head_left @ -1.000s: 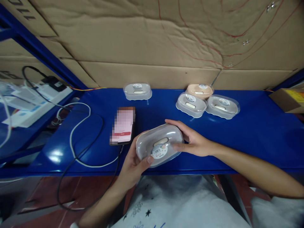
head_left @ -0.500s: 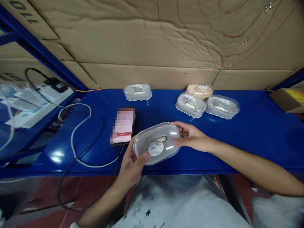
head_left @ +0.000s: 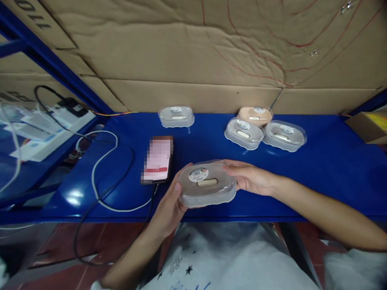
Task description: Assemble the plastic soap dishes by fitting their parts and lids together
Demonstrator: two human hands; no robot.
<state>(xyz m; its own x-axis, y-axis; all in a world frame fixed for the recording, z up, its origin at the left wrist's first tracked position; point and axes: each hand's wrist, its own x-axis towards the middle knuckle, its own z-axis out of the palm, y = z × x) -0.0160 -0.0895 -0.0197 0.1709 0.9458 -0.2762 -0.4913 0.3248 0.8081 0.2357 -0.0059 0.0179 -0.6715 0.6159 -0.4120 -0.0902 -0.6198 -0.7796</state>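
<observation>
Held up above the front of the blue table is a grey oval plastic box [head_left: 193, 191] under a see-through cover. It bears a round printed sticker near its far left side and a cream oblong piece in the middle. My left hand [head_left: 172, 201] grips its left end, thumb on the side. At the right end my right hand [head_left: 249, 175] holds it, thumb on top and fingers partly hidden behind. Two similar grey boxes, a middle one [head_left: 244, 134] and a right one [head_left: 284, 136], stand at the back with a peach box [head_left: 255, 116] behind them.
Another grey box [head_left: 176, 117] stands alone at the back left. A phone [head_left: 157, 159] with a blurred screen lies left of my hands, white and black cables [head_left: 94, 177] beside it. Further left is a power strip [head_left: 54, 141]. Cardboard [head_left: 169, 52] walls the back; a carton [head_left: 367, 127] sits right.
The held box has tilted and turned in my hands, so its sticker now lies toward the far side and its near side wall shows. It has shifted slightly right.
</observation>
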